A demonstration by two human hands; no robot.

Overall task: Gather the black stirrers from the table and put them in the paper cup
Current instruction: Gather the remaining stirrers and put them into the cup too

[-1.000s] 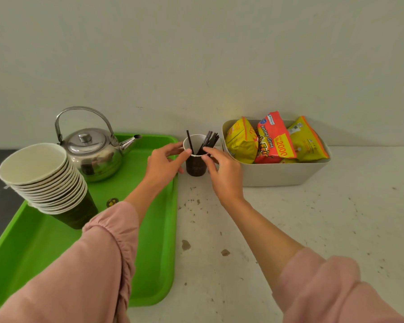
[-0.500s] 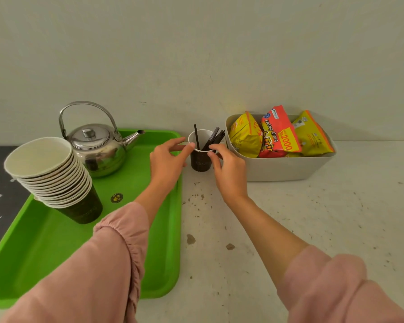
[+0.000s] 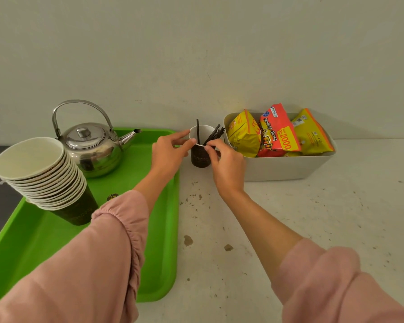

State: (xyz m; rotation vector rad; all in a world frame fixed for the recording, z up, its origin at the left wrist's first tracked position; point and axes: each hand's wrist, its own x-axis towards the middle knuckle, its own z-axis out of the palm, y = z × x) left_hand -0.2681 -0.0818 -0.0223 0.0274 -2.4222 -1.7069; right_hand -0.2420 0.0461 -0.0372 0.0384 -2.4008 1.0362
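Note:
A dark paper cup [image 3: 200,157] with a white inside stands on the white table near the wall, between the green tray and the snack bin. Several black stirrers [image 3: 214,134] stick out of it; one stands upright at the left, the others lean right. My left hand [image 3: 167,153] touches the cup's left rim with thumb and fingers. My right hand [image 3: 224,159] touches the right rim with its fingertips, just below the leaning stirrers. I see no stirrers lying on the table.
A green tray [image 3: 159,229] on the left carries a steel kettle [image 3: 92,145] and a stack of paper cups [image 3: 42,176]. A white bin [image 3: 287,166] with snack packets [image 3: 278,131] stands right of the cup. The table [image 3: 313,217] is speckled with small stains.
The view has shifted slightly. Both hands stay at the cup's rim; my right fingertips have closed in at the rim under the leaning stirrers.

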